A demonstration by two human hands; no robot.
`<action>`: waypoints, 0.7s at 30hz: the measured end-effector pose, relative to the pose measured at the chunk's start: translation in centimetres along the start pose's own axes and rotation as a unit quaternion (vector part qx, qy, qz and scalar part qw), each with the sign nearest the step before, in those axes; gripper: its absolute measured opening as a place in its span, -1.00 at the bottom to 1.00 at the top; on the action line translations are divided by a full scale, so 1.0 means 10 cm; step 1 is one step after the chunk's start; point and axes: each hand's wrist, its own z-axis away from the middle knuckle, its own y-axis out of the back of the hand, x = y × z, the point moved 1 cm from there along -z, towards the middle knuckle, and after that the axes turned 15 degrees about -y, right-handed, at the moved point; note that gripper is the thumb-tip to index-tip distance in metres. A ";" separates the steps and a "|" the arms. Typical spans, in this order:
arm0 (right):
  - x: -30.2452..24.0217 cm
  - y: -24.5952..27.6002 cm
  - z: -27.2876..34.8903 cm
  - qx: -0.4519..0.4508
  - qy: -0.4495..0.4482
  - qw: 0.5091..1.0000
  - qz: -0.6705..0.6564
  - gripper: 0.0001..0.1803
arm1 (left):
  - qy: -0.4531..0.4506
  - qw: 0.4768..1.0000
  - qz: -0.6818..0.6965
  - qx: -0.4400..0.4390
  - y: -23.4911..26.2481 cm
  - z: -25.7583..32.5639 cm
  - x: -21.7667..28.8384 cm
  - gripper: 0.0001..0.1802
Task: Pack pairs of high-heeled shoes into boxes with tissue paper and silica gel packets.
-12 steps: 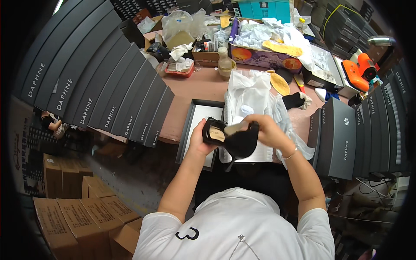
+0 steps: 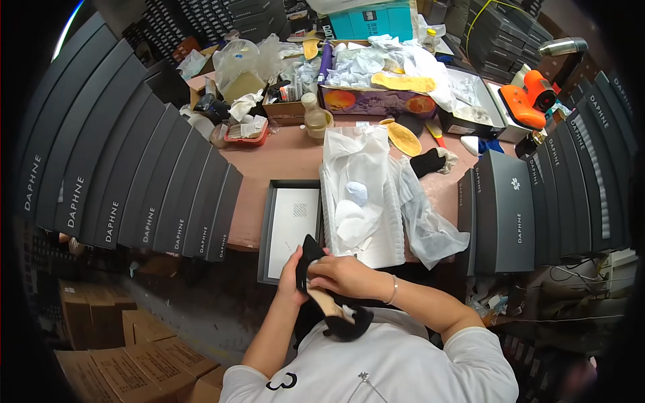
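A black shoe [image 2: 326,303] with a beige insole is held in front of my chest, toe pointing up and away, heel end near my shirt. My left hand [image 2: 290,279] is wrapped round the toe part from the left side. At the shoe's opening, my right hand [image 2: 339,274] has its fingers bent and pressed together inside; what they pinch, if anything, is hidden. Just beyond stands an open box [image 2: 396,238] lined with white tissue paper [image 2: 356,154], holding white pads [image 2: 353,220] and a crumpled paper ball [image 2: 356,193]. Left of it lies a dark tray-like box part [image 2: 271,228] with a white inside.
Dark shoeboxes are stacked at the left [image 2: 138,168] and right [image 2: 504,208]. Behind are a bottle [image 2: 314,121], a purple carton [image 2: 376,102] full of paper, yellow insoles [image 2: 404,138] and an orange tool [image 2: 527,101]. Brown cartons [image 2: 127,369] stand on the floor at lower left.
The shoe has come closer to my chest and turned, its toe now pointing away. My right hand has shifted from the shoe's heel end to its opening near the toe.
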 end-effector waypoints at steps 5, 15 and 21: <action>0.58 0.72 -0.25 0.160 -0.157 0.937 0.267 -0.76 | -0.048 0.998 0.028 -0.013 -0.15 0.38 -0.17 -0.36; 0.21 0.57 -0.13 0.133 -0.099 0.986 0.022 -0.76 | -0.135 0.990 -0.025 0.045 -0.46 0.31 -0.03 -0.40; 0.20 0.04 -0.42 0.239 -0.089 0.932 0.259 -0.36 | -0.210 0.963 -0.150 0.080 -0.57 0.34 -0.46 -0.59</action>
